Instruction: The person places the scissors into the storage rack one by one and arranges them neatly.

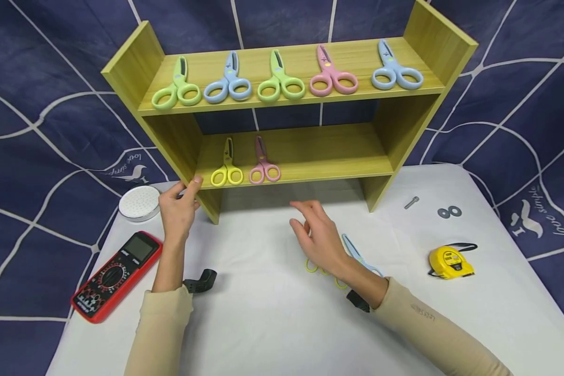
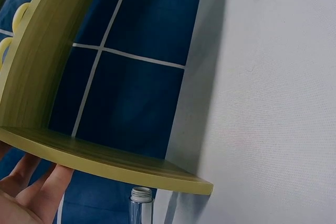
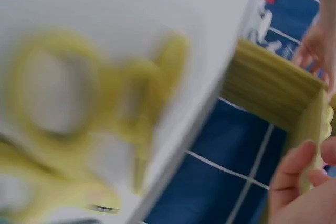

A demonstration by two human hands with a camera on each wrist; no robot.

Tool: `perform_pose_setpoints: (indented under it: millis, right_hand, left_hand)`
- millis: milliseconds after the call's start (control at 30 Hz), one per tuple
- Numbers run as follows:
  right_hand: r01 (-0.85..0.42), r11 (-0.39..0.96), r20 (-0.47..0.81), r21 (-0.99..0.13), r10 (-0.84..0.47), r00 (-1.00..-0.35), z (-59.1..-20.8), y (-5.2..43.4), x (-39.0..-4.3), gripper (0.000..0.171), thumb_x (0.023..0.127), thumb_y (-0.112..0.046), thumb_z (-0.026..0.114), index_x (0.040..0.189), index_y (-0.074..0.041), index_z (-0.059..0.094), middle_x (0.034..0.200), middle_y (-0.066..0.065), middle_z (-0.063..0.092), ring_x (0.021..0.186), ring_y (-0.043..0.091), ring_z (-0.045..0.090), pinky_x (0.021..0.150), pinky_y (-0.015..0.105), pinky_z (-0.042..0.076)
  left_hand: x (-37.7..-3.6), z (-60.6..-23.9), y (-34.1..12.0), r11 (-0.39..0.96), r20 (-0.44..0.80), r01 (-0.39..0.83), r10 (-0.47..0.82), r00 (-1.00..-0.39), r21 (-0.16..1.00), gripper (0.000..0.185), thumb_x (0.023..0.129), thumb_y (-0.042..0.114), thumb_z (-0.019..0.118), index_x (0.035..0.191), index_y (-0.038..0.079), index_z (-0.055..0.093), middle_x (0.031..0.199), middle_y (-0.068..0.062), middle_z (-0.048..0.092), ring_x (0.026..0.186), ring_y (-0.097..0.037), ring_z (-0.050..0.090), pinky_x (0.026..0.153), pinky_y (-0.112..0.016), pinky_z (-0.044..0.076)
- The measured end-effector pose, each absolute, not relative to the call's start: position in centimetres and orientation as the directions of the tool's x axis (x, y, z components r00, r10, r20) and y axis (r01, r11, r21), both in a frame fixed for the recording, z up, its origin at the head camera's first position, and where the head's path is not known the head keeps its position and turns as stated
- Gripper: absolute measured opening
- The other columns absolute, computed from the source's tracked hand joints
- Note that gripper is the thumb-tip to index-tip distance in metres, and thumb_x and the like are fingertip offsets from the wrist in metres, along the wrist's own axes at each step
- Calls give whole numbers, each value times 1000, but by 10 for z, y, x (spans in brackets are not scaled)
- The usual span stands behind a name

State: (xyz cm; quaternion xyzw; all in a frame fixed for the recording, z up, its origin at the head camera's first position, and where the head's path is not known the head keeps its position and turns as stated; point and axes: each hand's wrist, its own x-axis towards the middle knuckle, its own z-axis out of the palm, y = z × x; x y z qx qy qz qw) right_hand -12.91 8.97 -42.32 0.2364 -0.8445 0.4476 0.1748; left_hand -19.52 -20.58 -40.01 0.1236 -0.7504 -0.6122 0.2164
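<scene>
At the left side panel of the wooden shelf (image 1: 291, 180), my left hand (image 1: 177, 209) grips the panel, thumb at its front edge and fingers on the outside. My right hand (image 1: 317, 235) is in front of the shelf with loosely bent fingers, holding nothing. Yellow scissors (image 1: 312, 265) and blue scissors (image 1: 352, 248) lie partly hidden under that hand and forearm; the yellow ones look blurred in the right wrist view. The lower board carries yellow scissors (image 1: 227, 173) and pink scissors (image 1: 265, 171). Several green, blue and pink scissors (image 1: 329, 78) line the top board.
Left of the shelf are a shower head (image 1: 139, 202) and a red multimeter (image 1: 117, 277). On the right lie a bolt (image 1: 411, 202), two washers (image 1: 444, 213) and a yellow tape measure (image 1: 450, 262). A dark blue patterned cloth (image 1: 42, 209) hangs behind the white table (image 1: 263, 313).
</scene>
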Motion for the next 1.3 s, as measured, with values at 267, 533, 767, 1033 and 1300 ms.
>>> perform_pose_setpoints:
  millis: [267, 533, 767, 1033, 1300]
  right_hand:
    - [-352, 753, 144, -556, -329, -933, -459, 120, -95, 40, 96, -24, 67, 131, -8, 60, 109, 12, 51, 56, 10, 38, 47, 24, 36]
    - [-430, 840, 40, -332, -443, -896, -471, 131, -84, 36, 90, -17, 72, 124, -9, 65, 101, 12, 50, 62, 12, 43, 43, 23, 36]
    - [-442, 843, 12, -306, -460, -888, -469, 131, -83, 42, 83, -6, 70, 124, -9, 65, 94, 10, 48, 60, 12, 38, 41, 24, 33]
    - [-428, 836, -23, -342, -463, -886, -468, 132, -82, 42, 79, -9, 73, 120, -11, 64, 86, 7, 52, 60, 13, 41, 45, 26, 37]
    - [-425, 831, -77, -360, -480, -874, -468, 130, -81, 39, 75, -15, 74, 112, -16, 59, 87, 3, 53, 58, 15, 42, 46, 29, 34]
  left_hand:
    - [-194, -400, -206, 231, 176, 77, -446, -878, 970, 44, 88, 38, 75, 112, 0, 74, 104, -9, 67, 61, -6, 59, 58, -17, 55]
    - [-195, -401, -208, 233, 184, 83, -457, -870, 969, 43, 88, 37, 75, 111, 1, 74, 95, -2, 66, 58, -5, 55, 56, -16, 53]
    - [-196, -402, -206, 232, 192, 93, -451, -872, 968, 42, 89, 36, 74, 111, 0, 74, 92, -1, 66, 60, -6, 57, 56, -16, 53]
    - [-195, -402, -207, 240, 187, 84, -444, -876, 967, 43, 90, 37, 73, 112, 0, 73, 105, -9, 66, 67, -8, 61, 60, -17, 55]
    - [-195, -401, -206, 221, 186, 92, -451, -873, 971, 40, 89, 34, 75, 109, -1, 74, 92, -1, 67, 64, -8, 61, 57, -17, 54]
